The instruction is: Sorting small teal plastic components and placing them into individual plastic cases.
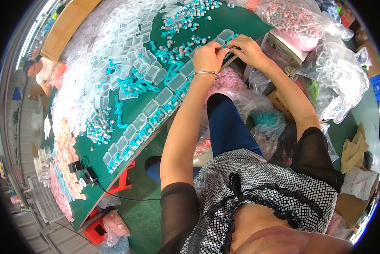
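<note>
My left hand [208, 58] is closed in a pinch at the table's edge, a bracelet on its wrist. Close beside it, my right hand [248, 51] also has its fingers pinched together. What lies between the fingertips is too small and covered to make out. Both are over the far end of a row of small clear plastic boxes [163, 97] with raised lids. Along the row, many boxes hold turquoise-and-grey pieces [157, 117], apparently corded earplugs. More of these pieces [178, 51] lie loose beyond my left hand, with turquoise cords [135, 84] left of them.
A heap of clear boxes [86, 72] covers the table's left side. Bags of pink-and-grey pieces [289, 17] and crumpled plastic [332, 80] stand to the right. A black adapter [89, 175] trails a cable at the near left. A person [44, 72] sits at the far left.
</note>
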Motion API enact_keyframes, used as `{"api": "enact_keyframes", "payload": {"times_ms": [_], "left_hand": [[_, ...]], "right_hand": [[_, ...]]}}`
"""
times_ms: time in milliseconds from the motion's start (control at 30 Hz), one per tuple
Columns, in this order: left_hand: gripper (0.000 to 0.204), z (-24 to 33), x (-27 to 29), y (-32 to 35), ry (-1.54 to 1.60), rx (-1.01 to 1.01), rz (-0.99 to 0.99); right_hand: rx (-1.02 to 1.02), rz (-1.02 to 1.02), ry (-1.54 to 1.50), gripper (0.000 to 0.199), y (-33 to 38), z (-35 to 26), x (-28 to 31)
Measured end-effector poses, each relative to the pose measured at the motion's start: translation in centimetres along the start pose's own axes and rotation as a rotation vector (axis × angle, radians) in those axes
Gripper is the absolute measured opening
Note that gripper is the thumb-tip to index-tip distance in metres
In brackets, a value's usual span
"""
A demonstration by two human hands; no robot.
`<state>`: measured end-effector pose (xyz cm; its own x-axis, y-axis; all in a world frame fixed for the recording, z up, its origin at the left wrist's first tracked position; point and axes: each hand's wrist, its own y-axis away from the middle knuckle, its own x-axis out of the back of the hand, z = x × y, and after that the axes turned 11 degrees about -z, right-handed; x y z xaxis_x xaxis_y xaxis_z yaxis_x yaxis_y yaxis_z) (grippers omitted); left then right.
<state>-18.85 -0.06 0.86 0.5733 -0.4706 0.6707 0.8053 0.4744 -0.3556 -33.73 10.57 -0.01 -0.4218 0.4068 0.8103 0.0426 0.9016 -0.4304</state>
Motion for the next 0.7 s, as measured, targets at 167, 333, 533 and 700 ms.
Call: {"api": "enact_keyframes", "payload": {"times_ms": [167, 333, 533, 700], "left_hand": [[0.028, 0.0, -0.8, -0.6, -0.141, 0.088, 0.035], [0.024, 0.3, -1.4, -1.0, -0.225, 0.12, 0.047], [0.02, 0.1, -1.6, -1.3, -0.318, 0.094, 0.076], [0.019, -0.3, -2.2, -1.7, -0.265, 0.128, 0.131]], "right_hand": [[0.029, 0.026, 0.045, 0.01, 0.0, 0.1, -0.4], [0.016, 0.07, 0.103, 0.011, 0.0, 0.5, -0.8], [-0.071, 0.033, 0.174, 0.011, -0.1, 0.7, -0.8], [-0.027, 0.049, 0.28, 0.008, -0.5, 1.1, -0.8]]}}
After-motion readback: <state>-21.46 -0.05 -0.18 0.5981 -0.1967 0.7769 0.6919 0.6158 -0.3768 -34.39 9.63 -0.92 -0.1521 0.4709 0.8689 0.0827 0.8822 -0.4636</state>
